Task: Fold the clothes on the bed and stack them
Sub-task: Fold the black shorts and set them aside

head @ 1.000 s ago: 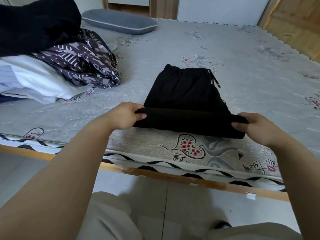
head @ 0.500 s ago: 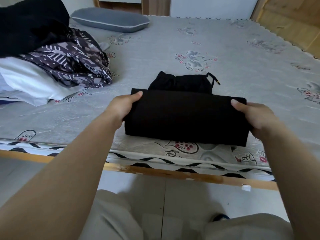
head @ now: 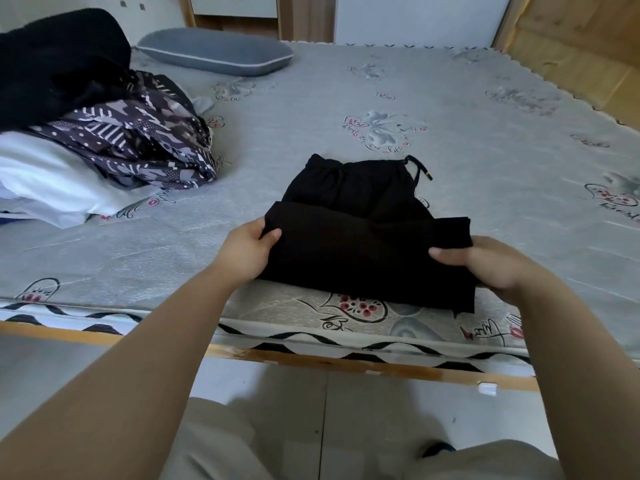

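Bed (head: pixel 450 109), grey printed cover; heap of unfolded clothes (head: pixel 97 133) at its far left, black over patterned over white; grey pillow (head: pixel 214 57) at the head end. Black trousers (head: pixel 363 237), partly folded, lying near the bed's near edge, drawstring waistband farthest from the person. Left hand (head: pixel 247 251) pinching the folded layer's left edge with curled fingers; right hand (head: pixel 485 263) gripping its right edge likewise.
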